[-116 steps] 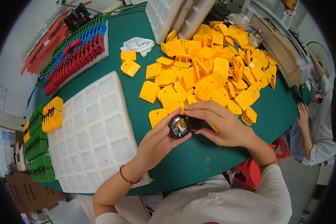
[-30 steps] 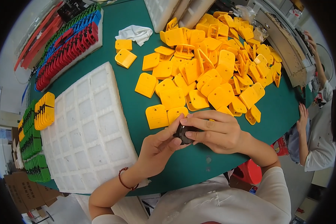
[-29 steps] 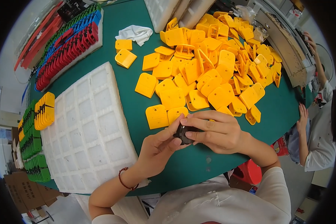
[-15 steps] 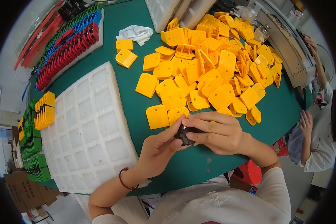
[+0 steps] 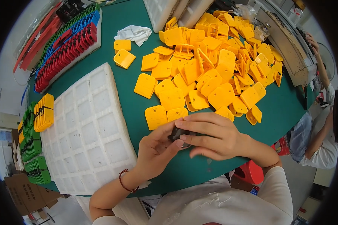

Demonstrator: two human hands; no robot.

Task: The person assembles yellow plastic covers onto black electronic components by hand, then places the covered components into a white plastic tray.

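A small dark, rounded part is held between my hands over the near edge of the table. My left hand pinches it from the left with thumb and fingers. From the right, the fingertips of my right hand close on it, while the right thumb hangs lower, apart from it. Fingers cover much of the part, so its exact kind cannot be made out. Just beyond my hands lies a big heap of yellow plastic pieces, folded flaps with rounded corners and a small hole.
A white foam tray with square pockets lies left on the green table. Beyond it stand rows of red clips; green clips line its left side. A white cloth lies farther back. A co-worker is at the right.
My hands have shifted slightly left with the dark part. The right thumb has swung down away from it. The co-worker's lower hand has moved down from the table edge.
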